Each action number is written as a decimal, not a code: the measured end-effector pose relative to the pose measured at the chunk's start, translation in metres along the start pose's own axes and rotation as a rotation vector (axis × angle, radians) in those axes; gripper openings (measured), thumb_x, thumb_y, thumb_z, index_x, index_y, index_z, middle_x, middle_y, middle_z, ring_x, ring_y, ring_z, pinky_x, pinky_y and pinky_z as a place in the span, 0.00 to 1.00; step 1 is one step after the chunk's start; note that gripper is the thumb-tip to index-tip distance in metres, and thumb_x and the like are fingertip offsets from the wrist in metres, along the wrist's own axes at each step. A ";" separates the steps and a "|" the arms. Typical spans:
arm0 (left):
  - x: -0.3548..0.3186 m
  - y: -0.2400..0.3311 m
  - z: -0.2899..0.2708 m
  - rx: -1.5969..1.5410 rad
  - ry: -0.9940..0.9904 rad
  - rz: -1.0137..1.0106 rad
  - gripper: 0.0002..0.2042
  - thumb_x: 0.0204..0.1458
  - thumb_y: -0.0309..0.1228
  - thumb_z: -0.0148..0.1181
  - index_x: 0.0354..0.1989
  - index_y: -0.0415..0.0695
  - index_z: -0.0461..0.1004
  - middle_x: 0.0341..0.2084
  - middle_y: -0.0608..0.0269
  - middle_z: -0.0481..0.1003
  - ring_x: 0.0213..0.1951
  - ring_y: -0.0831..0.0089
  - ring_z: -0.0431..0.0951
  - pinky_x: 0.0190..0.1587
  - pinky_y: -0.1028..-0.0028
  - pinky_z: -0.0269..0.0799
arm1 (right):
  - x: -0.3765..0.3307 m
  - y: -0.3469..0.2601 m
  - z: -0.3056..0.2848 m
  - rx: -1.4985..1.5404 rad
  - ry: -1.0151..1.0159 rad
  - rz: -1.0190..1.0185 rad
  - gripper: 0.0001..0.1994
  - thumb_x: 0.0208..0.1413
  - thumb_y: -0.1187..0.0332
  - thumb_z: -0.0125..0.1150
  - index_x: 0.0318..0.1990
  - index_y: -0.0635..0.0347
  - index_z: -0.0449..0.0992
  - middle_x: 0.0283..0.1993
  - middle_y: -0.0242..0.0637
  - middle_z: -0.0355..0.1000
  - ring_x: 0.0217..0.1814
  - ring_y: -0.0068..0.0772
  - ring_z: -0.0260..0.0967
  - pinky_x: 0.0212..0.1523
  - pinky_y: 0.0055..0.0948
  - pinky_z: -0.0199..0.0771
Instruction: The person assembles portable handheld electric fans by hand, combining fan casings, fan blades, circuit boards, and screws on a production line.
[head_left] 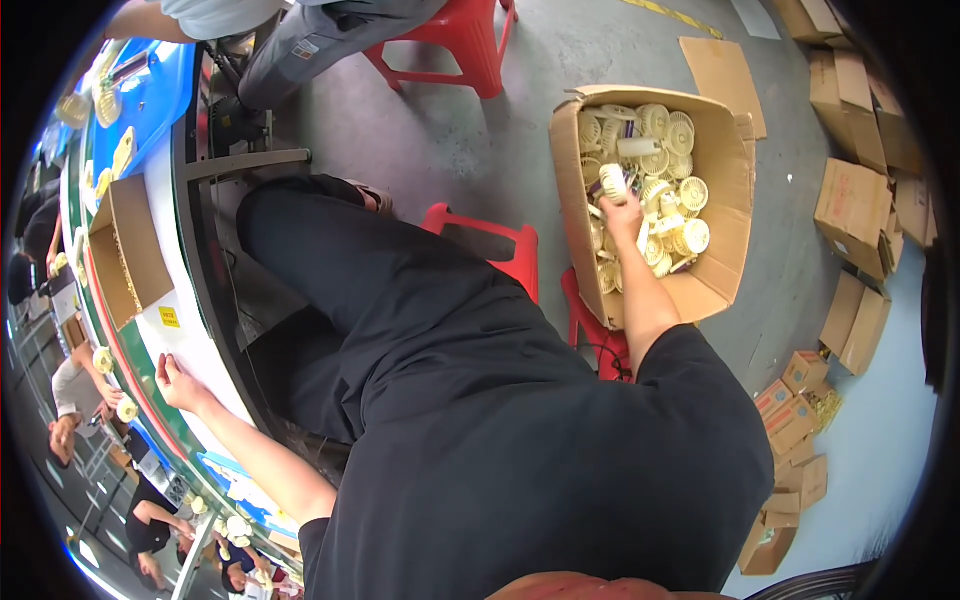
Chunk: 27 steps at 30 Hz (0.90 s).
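My right hand (625, 215) reaches down into a large open cardboard box (722, 275) on the floor and grips a cream-coloured small fan (612, 184). The box holds several more cream fans (672, 190), piled loosely. My left hand (175, 380) rests on the white edge of the workbench (205, 350) at the left, fingers curled, holding nothing that I can see. My dark shirt and trousers fill the middle of the view.
A small open cardboard box (130, 250) sits on the workbench beside a green conveyor strip (140, 385) carrying cream fans. Red plastic stools (505, 250) stand beside and behind me. Several small cartons (850, 210) lie on the floor at right. Other people work along the line.
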<state>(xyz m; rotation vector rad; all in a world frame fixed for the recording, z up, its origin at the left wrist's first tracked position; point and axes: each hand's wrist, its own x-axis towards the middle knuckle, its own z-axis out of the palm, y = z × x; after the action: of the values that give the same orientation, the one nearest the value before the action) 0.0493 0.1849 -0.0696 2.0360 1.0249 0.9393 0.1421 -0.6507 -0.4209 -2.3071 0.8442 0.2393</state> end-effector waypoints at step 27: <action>-0.087 0.116 0.031 0.090 0.359 0.523 0.08 0.61 0.26 0.59 0.40 0.34 0.82 0.35 0.56 0.83 0.35 0.67 0.83 0.42 0.72 0.79 | -0.047 -0.169 -0.288 0.262 -0.053 -0.196 0.15 0.54 0.66 0.75 0.45 0.66 0.84 0.38 0.32 0.83 0.32 0.18 0.75 0.32 0.22 0.73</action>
<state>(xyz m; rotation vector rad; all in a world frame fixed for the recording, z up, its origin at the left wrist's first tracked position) 0.0794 0.0488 -0.0195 2.3140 0.7209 1.5984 0.1974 -0.7149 -0.0948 -2.1090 0.5807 0.0972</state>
